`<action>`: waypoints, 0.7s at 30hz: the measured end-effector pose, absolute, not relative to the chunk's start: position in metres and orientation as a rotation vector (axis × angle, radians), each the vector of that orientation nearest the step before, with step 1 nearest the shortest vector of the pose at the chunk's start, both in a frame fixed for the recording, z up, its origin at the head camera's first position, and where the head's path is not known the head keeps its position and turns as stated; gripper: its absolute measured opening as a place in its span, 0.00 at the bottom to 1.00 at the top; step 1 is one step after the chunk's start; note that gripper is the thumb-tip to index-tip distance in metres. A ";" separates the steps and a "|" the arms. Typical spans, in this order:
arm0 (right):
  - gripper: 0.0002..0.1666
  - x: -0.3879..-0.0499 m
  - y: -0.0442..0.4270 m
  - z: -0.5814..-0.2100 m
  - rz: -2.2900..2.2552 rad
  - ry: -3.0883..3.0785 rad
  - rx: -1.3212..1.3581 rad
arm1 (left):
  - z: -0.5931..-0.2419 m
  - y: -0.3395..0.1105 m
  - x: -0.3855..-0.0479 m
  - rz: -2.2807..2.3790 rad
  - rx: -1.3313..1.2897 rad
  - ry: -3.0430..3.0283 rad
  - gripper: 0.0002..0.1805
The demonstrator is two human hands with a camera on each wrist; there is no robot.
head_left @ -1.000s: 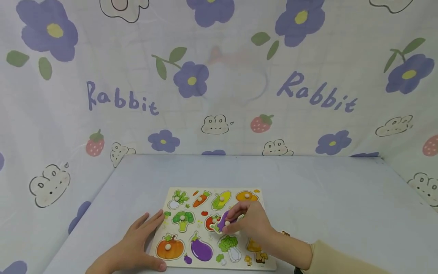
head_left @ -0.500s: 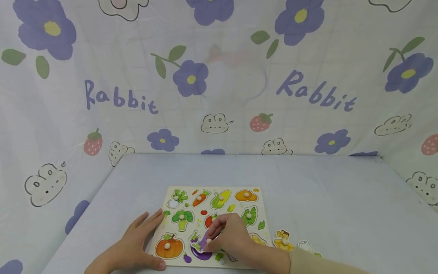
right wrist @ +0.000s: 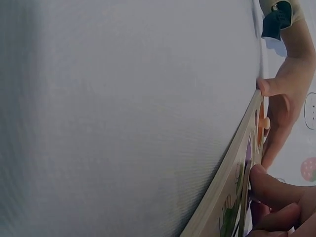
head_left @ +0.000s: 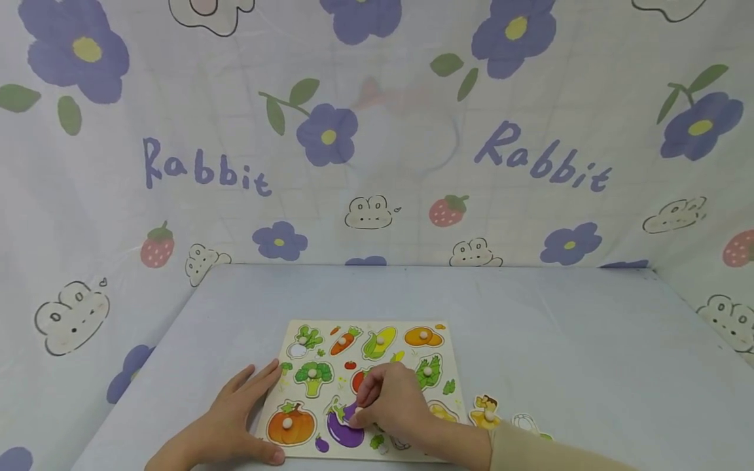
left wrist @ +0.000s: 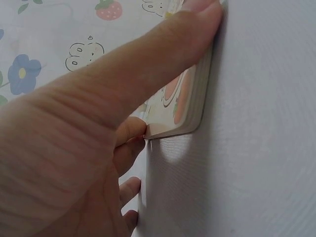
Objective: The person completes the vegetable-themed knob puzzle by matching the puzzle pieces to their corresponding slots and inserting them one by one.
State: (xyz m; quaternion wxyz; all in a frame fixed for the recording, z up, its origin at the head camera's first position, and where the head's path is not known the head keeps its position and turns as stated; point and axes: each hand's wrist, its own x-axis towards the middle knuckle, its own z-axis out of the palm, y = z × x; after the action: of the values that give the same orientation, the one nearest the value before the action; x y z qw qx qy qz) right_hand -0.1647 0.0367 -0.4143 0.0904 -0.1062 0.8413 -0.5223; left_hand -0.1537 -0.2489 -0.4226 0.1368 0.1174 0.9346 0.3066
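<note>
My right hand (head_left: 393, 402) pinches a purple eggplant puzzle piece (head_left: 350, 412) by its small knob. The piece lies askew over the matching printed eggplant (head_left: 343, 435) in the front row of the wooden vegetable puzzle board (head_left: 353, 453). In the right wrist view, my fingertips (right wrist: 259, 177) hold the piece close against the board. My left hand (head_left: 226, 418) spreads along the board's left side, its thumb at the near-left corner. In the left wrist view the thumb (left wrist: 153, 54) lies along the board's near edge, with the other fingertips at the left edge.
Several knobbed pieces sit in the board, among them a pumpkin (head_left: 291, 424), broccoli (head_left: 313, 374), carrot (head_left: 344, 340) and corn (head_left: 379, 342). Right of the board lie a mushroom piece (head_left: 485, 417) and a white-and-green piece (head_left: 525, 422), partly behind the right sleeve (head_left: 530, 451).
My right hand has carried the eggplant piece from above the tomato leftward and toward me, down onto the printed eggplant. The left hand stays at the board's edge.
</note>
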 end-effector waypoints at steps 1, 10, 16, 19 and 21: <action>0.18 -0.165 0.037 -0.414 -1.545 2.503 -0.337 | -0.422 -0.249 -0.154 0.889 0.341 2.705 0.68; 0.14 -0.166 0.040 -0.416 -1.567 2.434 -0.397 | -0.423 -0.249 -0.154 0.894 0.353 2.712 0.68; 0.13 -0.166 0.042 -0.417 -1.609 2.301 -0.260 | -0.422 -0.249 -0.154 0.889 0.349 2.709 0.68; 0.13 -0.167 0.043 -0.416 -1.614 2.227 -0.215 | -0.422 -0.249 -0.154 0.883 0.349 2.711 0.69; 0.13 -0.168 0.044 -0.414 -1.603 2.204 -0.233 | -0.423 -0.249 -0.154 0.884 0.350 2.712 0.69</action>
State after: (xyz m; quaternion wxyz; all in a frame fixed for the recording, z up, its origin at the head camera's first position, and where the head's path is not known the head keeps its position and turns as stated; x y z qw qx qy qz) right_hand -0.1682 0.0437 -0.4143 0.2019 -0.0835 0.7892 -0.5740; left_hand -0.1542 -0.2492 -0.4227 0.1337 0.1208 0.9352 0.3048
